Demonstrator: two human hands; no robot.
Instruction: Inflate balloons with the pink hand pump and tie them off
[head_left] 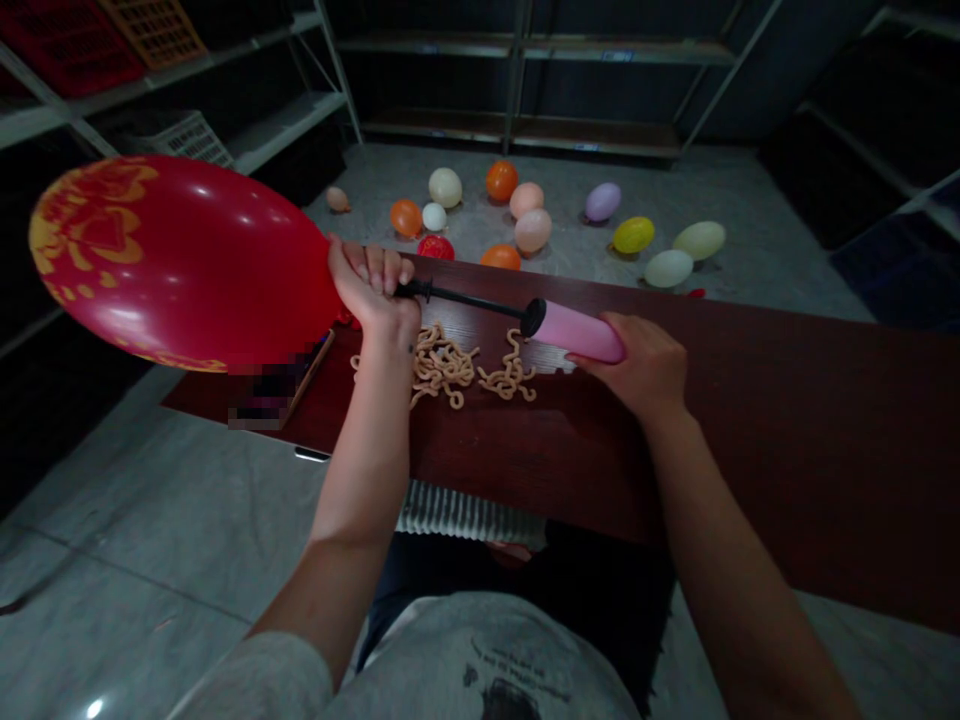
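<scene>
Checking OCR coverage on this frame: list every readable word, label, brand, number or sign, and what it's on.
Nothing is legible.
Grey fabric T-shirt: dark lettering, too blurred to read.
Grey metal shelving at the back: small blue-and-white rectangular labels, too small to read.
Large red oval balloon with yellow pattern: no lettering I can make out.
Pink cylindrical pump with black rod: no text visible on the side shown.

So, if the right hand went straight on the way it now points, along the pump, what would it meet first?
Beyond the pump in the right hand, probably the left hand; the black rod leads there. Depth is unclear.
</scene>
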